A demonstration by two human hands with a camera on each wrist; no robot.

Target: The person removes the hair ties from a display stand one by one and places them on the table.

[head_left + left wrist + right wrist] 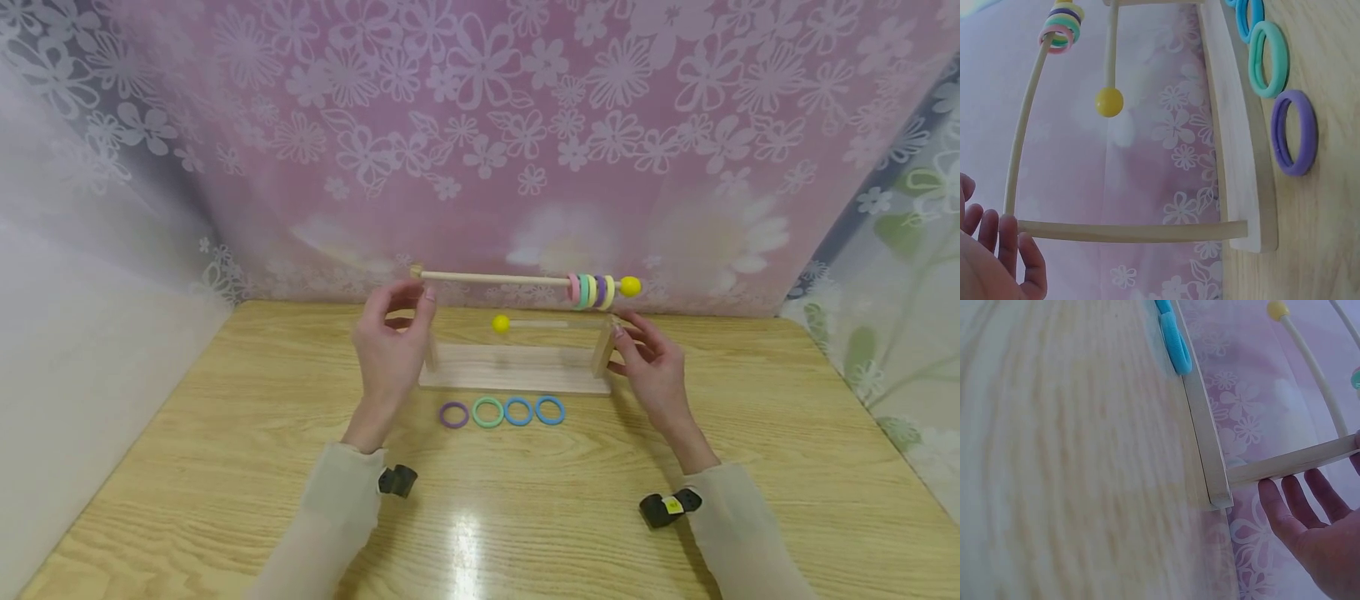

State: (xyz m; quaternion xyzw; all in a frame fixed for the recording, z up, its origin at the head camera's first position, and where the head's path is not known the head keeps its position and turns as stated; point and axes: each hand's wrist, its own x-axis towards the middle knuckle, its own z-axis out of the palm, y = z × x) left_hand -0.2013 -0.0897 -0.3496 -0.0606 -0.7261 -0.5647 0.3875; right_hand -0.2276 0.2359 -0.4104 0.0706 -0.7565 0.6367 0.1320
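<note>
A wooden rack (517,368) with two posts stands on the table. Its upper rod (495,278) runs from the left post and carries several pastel rings (583,291) near a yellow ball (630,287). A shorter-looking lower rod (540,324) leaves the right post and ends in another yellow ball (501,323). My left hand (392,333) holds the top of the left post (1135,232), fingertips at the corner where the rod begins. With thumb in front and fingers behind, my right hand (654,367) grips the right post (1297,460) near its top.
In front of the rack's base lie a purple hair tie (453,415), a green one (487,412) and two blue ones (550,410), in a row. A pink flowered curtain (480,167) hangs behind the wooden table (225,467).
</note>
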